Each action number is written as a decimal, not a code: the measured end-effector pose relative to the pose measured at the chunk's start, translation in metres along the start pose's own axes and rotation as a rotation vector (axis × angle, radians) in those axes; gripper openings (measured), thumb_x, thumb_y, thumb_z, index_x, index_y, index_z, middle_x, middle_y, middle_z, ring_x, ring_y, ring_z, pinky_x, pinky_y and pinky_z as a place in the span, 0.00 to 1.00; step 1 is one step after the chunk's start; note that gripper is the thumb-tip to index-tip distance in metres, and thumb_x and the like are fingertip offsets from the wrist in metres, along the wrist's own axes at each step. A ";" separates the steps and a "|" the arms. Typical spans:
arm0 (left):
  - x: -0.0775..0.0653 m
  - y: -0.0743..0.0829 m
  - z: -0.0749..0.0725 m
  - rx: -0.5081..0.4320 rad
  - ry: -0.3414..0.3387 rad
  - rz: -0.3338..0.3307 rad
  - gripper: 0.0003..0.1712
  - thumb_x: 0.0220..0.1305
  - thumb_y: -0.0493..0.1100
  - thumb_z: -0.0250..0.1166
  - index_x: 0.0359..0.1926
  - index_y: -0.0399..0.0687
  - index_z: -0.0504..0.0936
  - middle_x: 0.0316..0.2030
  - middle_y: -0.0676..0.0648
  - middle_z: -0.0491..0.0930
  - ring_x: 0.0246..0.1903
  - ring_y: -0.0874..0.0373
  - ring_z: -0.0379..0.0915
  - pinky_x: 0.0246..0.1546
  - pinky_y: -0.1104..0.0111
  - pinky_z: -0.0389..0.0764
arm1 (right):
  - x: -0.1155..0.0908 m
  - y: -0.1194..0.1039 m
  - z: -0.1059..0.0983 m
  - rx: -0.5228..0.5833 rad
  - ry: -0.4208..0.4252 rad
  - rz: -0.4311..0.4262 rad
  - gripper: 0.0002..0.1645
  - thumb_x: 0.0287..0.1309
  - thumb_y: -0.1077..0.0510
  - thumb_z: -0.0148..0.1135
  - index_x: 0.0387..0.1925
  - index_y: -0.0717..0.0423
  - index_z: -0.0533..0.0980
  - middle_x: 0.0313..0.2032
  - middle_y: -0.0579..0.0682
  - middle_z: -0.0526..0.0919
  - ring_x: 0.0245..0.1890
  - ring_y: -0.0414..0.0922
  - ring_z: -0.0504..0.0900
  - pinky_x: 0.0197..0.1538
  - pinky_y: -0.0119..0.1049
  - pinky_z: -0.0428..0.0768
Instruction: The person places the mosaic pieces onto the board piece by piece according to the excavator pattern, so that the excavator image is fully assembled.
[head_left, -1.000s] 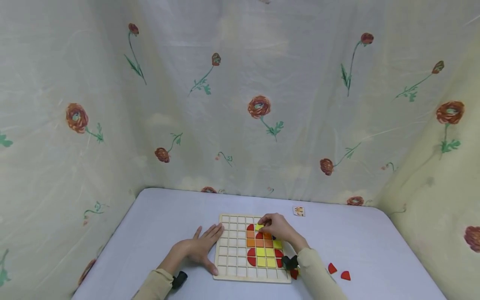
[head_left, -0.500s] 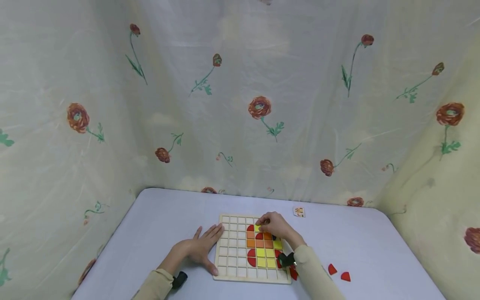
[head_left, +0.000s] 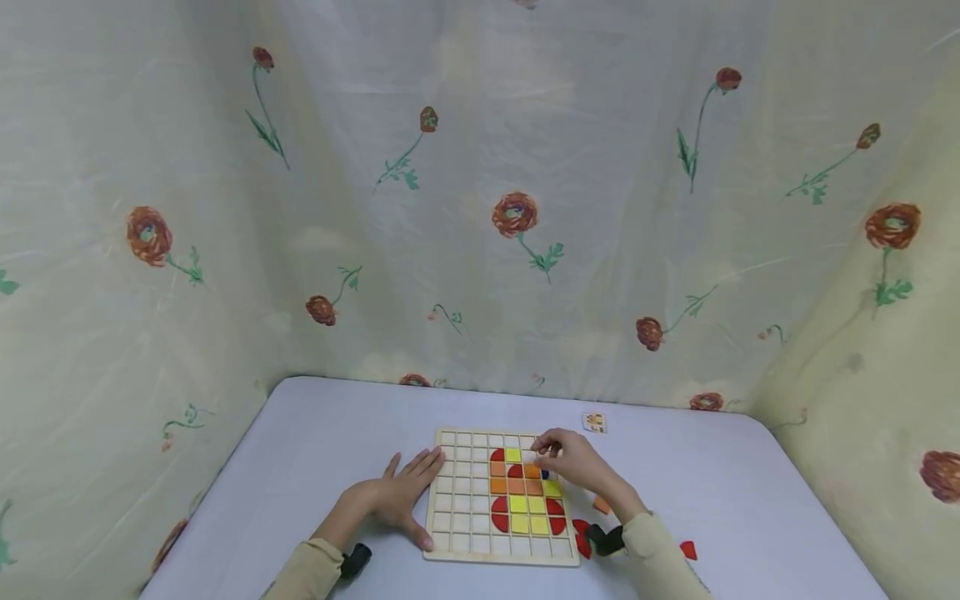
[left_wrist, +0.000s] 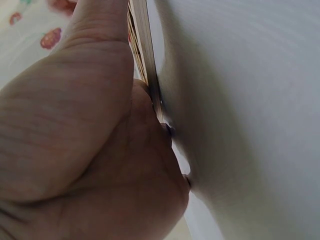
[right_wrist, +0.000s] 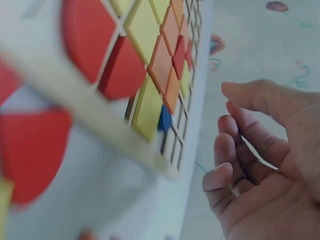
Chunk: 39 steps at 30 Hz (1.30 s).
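Observation:
A wooden grid board (head_left: 502, 562) lies on the table, with red, yellow and orange tiles in its right half. My left hand (head_left: 401, 497) rests along the board's left edge, fingers and thumb spread; in the left wrist view the palm (left_wrist: 115, 175) is close against the board's side. My right hand (head_left: 579, 462) hovers over the board's upper right, fingers loosely bent and holding nothing. Left of its fingertips, a yellow square tile (head_left: 513, 455) sits in the grid beside a red quarter-round tile (head_left: 497, 455). A small blue tile (right_wrist: 164, 119) shows near the board's right edge.
Right of the board lie several red pieces (head_left: 582, 546) and an orange piece (head_left: 602, 504); another red piece (head_left: 688, 550) lies farther right. A small picture card (head_left: 595, 422) lies behind the board. Flower-printed curtains (head_left: 517, 333) surround the white table.
My right hand has let go of the yellow square tile, which stays in the grid, and has moved to the right. My left hand keeps its place at the board's edge.

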<state>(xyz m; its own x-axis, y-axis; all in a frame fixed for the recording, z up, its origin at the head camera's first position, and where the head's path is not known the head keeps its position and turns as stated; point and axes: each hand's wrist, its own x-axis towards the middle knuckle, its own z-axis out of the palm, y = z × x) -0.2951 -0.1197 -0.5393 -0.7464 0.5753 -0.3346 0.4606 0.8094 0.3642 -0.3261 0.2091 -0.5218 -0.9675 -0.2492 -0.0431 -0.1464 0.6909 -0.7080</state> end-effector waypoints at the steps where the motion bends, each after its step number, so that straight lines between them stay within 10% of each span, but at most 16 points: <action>1: 0.000 0.000 0.000 0.001 0.000 0.000 0.76 0.39 0.73 0.71 0.77 0.46 0.37 0.78 0.46 0.33 0.76 0.47 0.27 0.71 0.40 0.32 | -0.006 0.001 -0.004 0.005 -0.002 0.014 0.10 0.56 0.58 0.68 0.40 0.53 0.79 0.34 0.45 0.79 0.35 0.43 0.72 0.36 0.33 0.72; 21: 0.001 0.000 0.001 -0.011 0.001 0.002 0.77 0.38 0.75 0.70 0.77 0.46 0.36 0.77 0.46 0.32 0.76 0.47 0.26 0.71 0.41 0.31 | -0.133 0.090 -0.087 0.071 -0.236 0.104 0.22 0.51 0.66 0.64 0.49 0.66 0.71 0.42 0.54 0.75 0.39 0.45 0.69 0.34 0.29 0.69; 39: 0.001 -0.002 0.001 -0.032 -0.014 -0.008 0.79 0.36 0.77 0.69 0.77 0.48 0.35 0.77 0.47 0.30 0.76 0.48 0.24 0.71 0.42 0.27 | -0.130 0.102 -0.079 -0.112 -0.031 0.157 0.12 0.48 0.66 0.69 0.38 0.58 0.79 0.35 0.48 0.76 0.34 0.42 0.70 0.32 0.28 0.72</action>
<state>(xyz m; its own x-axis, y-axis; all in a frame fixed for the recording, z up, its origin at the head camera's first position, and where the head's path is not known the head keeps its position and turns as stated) -0.2967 -0.1207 -0.5411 -0.7430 0.5708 -0.3496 0.4390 0.8098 0.3891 -0.2317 0.3650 -0.5328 -0.9737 -0.1520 -0.1700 -0.0176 0.7934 -0.6084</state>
